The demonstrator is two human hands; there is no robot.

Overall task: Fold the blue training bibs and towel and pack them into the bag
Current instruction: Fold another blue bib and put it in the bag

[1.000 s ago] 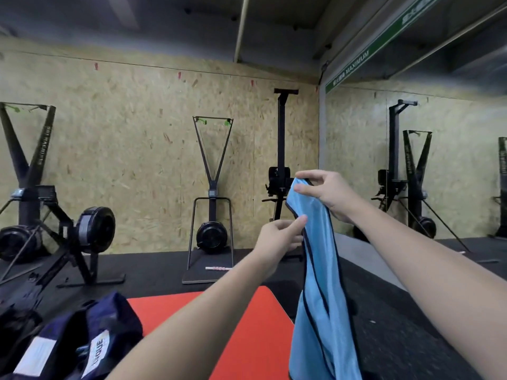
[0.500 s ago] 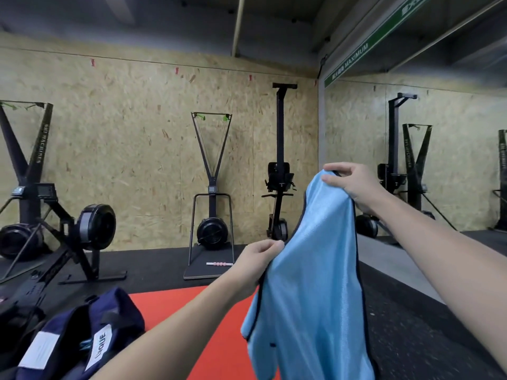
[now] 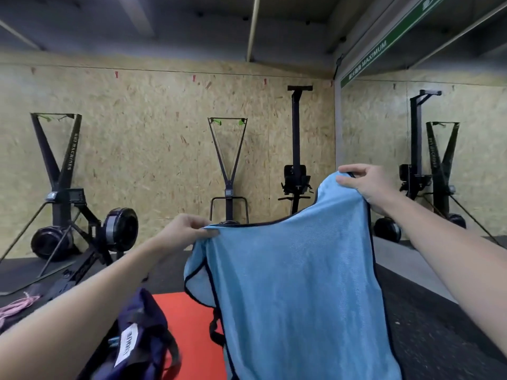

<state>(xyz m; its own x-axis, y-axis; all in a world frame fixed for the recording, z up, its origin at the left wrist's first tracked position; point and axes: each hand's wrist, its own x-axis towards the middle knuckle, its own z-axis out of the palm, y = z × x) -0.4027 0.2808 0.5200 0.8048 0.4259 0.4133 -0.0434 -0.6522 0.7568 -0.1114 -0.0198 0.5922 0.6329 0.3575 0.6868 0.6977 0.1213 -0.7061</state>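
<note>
Head view: left hand (image 3: 186, 231) and right hand (image 3: 365, 182), held apart, each pinch the blue bib (image 3: 296, 283).

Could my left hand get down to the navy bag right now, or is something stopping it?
Probably not yet. The left hand pinches one shoulder of the blue bib, held up with the right hand. The navy bag lies below the left forearm, unobstructed.

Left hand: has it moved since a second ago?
Yes. The left hand, pinching the blue bib, has swung leftward: away from the tall black upright machine, now before the V-shaped ski machine.
</note>
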